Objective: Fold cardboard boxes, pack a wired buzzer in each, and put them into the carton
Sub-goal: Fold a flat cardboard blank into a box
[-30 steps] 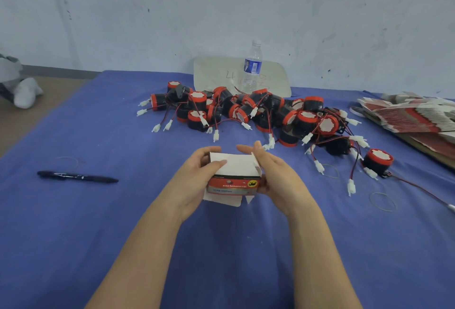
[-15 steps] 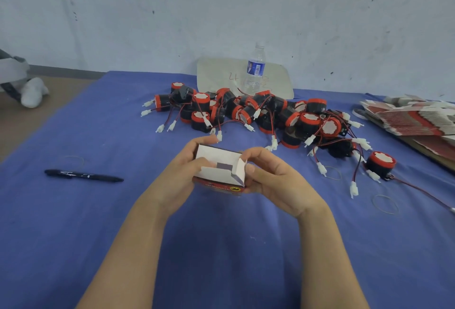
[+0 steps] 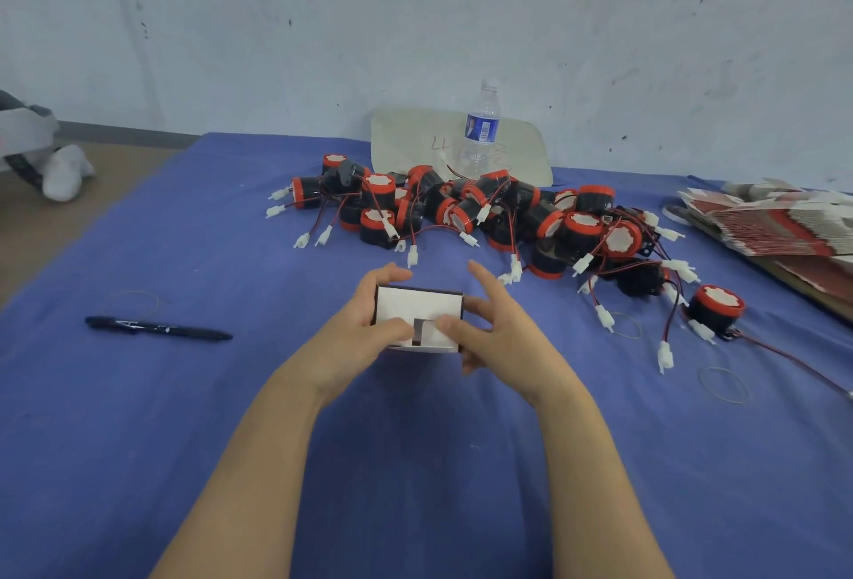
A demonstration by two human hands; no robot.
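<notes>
A blue cloth [image 3: 138, 440], matte and slightly creased, covers the whole table. Across its far middle sprawls a heap of wired buzzers [image 3: 484, 218]: short black cylinders with red rims and white scalloped faces, each trailing thin red and black leads that end in small white plastic plugs. They are too tangled to count exactly. One lone buzzer [image 3: 715, 308] sits apart to the right of the heap. At the right edge lies a fanned stack of flat box blanks [image 3: 775, 227], thin red-and-white printed card. A pale board [image 3: 415, 140] with rounded corners leans against the wall, and one clear plastic water bottle [image 3: 480, 130] with a blue label stands in front of it.

The left hand [image 3: 360, 334] curls round the left side of the one cardboard box [image 3: 417, 306], thumb pressed on its white end flaps. The right hand [image 3: 503, 329] grips the right side, thumb on the same flaps, forefinger stretched out past the far edge. The box is held just above the cloth, near the heap, with its plain white flapped end turned up.

One black pen [image 3: 157, 328] lies to the left. Three thin rubber bands lie flat: one band [image 3: 131, 301] near the pen, a second band [image 3: 625, 324] near the lone buzzer, a third band [image 3: 723, 384] nearer the viewer.
</notes>
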